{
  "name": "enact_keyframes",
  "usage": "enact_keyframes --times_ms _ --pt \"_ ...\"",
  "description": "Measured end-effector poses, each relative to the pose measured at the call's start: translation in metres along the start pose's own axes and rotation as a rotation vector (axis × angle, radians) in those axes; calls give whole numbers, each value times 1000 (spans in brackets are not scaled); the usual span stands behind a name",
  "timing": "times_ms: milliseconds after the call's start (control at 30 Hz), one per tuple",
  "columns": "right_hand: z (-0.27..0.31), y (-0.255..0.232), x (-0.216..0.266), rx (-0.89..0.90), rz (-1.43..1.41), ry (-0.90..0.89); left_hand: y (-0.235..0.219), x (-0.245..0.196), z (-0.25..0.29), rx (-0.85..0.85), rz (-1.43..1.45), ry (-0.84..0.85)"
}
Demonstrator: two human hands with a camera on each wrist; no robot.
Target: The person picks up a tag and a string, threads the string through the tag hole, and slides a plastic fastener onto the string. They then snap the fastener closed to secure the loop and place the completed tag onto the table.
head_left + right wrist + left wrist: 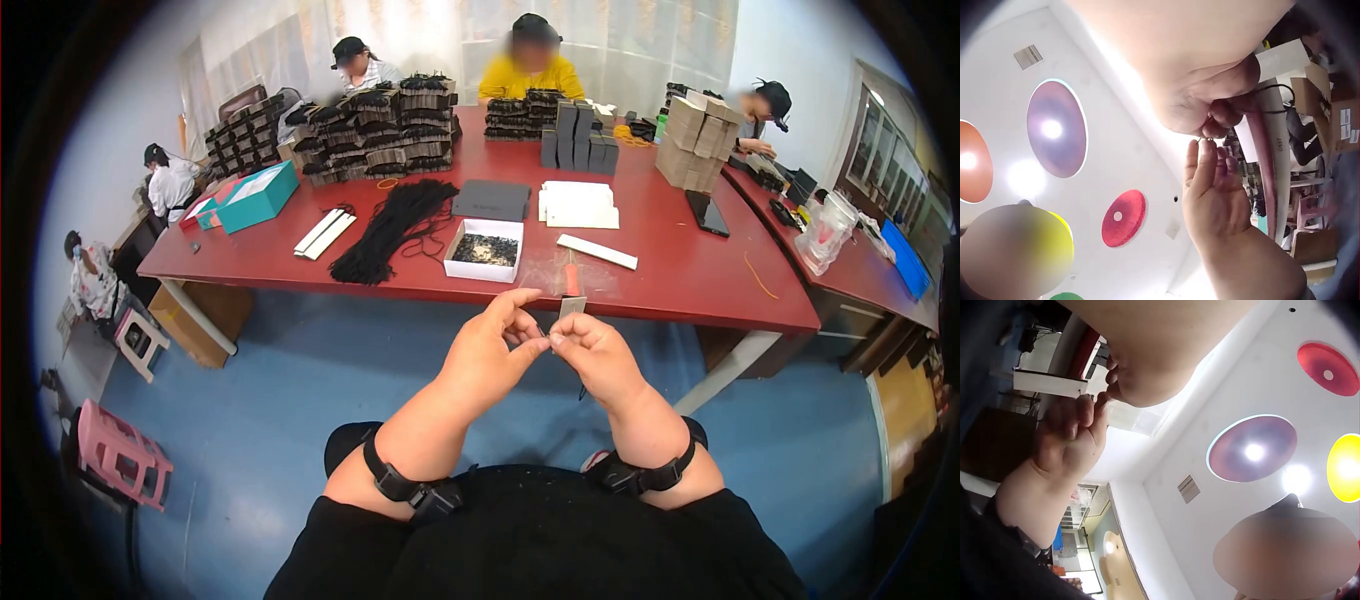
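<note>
On my head feed, the right hand (598,358) grasps a card (572,306) at its eleven o'clock; at its nine, the left hand (484,345) touches the right, whether gripping anything, I can't tell.

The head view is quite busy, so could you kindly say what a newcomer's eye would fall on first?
Probably the red table across the middle, with stacks of black-and-grey bundles along its far side. Next, the hank of black cords left of the white box. Just before the near edge, the left hand and right hand meet at the fingertips, the right holding a grey card.
</note>
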State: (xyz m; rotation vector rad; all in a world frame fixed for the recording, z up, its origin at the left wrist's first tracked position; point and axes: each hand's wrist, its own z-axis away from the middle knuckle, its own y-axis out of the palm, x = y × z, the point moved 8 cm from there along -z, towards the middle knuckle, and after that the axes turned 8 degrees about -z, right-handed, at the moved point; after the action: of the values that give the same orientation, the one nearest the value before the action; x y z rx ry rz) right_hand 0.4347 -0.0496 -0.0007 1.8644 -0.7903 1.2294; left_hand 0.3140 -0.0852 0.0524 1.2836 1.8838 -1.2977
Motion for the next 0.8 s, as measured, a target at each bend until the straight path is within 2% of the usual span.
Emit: enact_keyframes --times_ms 33,67,133,233,367,433,667,733,800 --pt "1 -3 4 -32 129 -54 3 0 0 40 23 24" --pt "2 -4 7 -32 129 -53 1 0 1 41 24 24" --pt "7 0 17 -15 360 14 7 1 2 128 -32 17" --pt "11 3 27 -29 478 44 12 10 2 152 -14 8" --pt "12 5 31 -3 502 -40 13 14 2 218 13 -67" --pt "12 8 31 69 590 -49 16 30 3 249 146 -171" --pt "11 9 23 110 492 -57 23 35 1 252 124 -99" --pt "11 11 29 96 488 -178 28 42 1 208 394 -109" --pt "10 11 29 78 527 -184 28 43 2 188 460 -116"
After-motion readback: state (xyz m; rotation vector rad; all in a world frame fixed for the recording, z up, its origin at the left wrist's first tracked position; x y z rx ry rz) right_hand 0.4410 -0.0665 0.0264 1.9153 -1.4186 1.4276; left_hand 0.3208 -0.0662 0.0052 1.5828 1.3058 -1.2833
